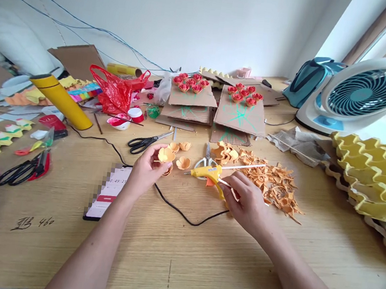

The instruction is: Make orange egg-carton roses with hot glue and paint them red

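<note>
My left hand pinches an orange, petal-shaped cup cut from what looks like egg-carton pulp. More such cups, among them one flower cup, lie just behind and beside it. A yellow hot glue gun points its nozzle left, with a white glue stick jutting from its back. My right hand is closed at the gun's handle, a thin white stick between its fingers. Whether it also grips the handle is hard to tell. Grey-handled scissors lie partly under the gun.
Orange scraps spread to the right, near stacked yellow egg trays and a fan. Red flowers stand on cardboard at the back. Black scissors, a phone and the gun's cord lie around my hands.
</note>
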`<state>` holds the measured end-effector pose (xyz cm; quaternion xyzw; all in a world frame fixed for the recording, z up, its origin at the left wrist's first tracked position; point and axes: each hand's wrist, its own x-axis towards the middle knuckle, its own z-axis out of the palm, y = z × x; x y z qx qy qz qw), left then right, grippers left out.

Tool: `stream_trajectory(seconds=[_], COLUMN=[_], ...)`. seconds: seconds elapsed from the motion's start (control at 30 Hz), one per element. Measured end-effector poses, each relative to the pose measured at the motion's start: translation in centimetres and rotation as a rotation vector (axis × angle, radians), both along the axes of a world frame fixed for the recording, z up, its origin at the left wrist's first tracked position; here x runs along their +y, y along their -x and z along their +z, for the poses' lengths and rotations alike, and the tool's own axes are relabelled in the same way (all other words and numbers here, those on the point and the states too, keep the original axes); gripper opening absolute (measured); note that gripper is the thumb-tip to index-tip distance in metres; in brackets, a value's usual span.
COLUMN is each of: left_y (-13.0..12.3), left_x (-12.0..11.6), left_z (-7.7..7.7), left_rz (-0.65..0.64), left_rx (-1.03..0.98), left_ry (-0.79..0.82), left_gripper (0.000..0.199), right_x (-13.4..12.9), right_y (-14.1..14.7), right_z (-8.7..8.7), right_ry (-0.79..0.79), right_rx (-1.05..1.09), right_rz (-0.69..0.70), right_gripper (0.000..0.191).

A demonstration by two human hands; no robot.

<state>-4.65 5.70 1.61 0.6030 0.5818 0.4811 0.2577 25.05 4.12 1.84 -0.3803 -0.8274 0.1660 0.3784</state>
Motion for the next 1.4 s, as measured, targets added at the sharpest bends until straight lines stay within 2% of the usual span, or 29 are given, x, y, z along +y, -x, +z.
stream_trajectory(seconds=[0.13, 0.27, 0.4, 0.57, 0.77, 1.07, 1.17, 1.3, 1.4], left_y=[1.2, 0.3, -0.8, -1.1, -1.0, -1.0, -1.1, -1.0, -0.9], left_x=[2.2, 3.7, 4.5, 4.9, 4.6, 4.5, 4.6, 4.8, 4.9], left_z=[-0.7, -0.5, 0.0, -0.1, -0.4, 0.8, 0.8, 0.5, 0.6], left_rz=[-0.058, -0.13, -0.179, -0.169, -0.194, -0.328, -0.377, -0.326, -0.335], left_rx=[0.12, 0.362, 0.535, 0.666, 0.709, 0.753, 0.788, 0.825, 0.808], left_ry=[0.047, 0.04, 0.083, 0.141, 0.128, 0.167, 0.147, 0.165, 0.181], left_gripper=[0.052, 0.039, 0.034, 0.029, 0.031, 0.045, 0.043, 0.041, 0.037], right_x=[0.0, 0.0, 0.0, -0.2, -0.3, -0.4, -0.4, -0.4, -0.5], right_y=[0.0, -0.1, -0.1, -0.2, -0.2, -0.2, -0.1, -0.1, -0.1], right_z=[0.1, 0.2, 0.2, 0.3, 0.5, 0.6, 0.6, 0.7, 0.8], right_ry=[-0.008, -0.002, 0.02, 0.015, 0.001, 0.008, -0.005, -0.003, -0.015], right_rx=[-0.009, -0.012, -0.027, -0.044, -0.077, -0.066, -0.068, -0.07, -0.067], right_rz=[0.009, 0.004, 0.011, 0.019, 0.012, 0.017, 0.014, 0.016, 0.02], right_gripper=[0.016, 0.015, 0.016, 0.017, 0.017, 0.018, 0.017, 0.017, 0.017])
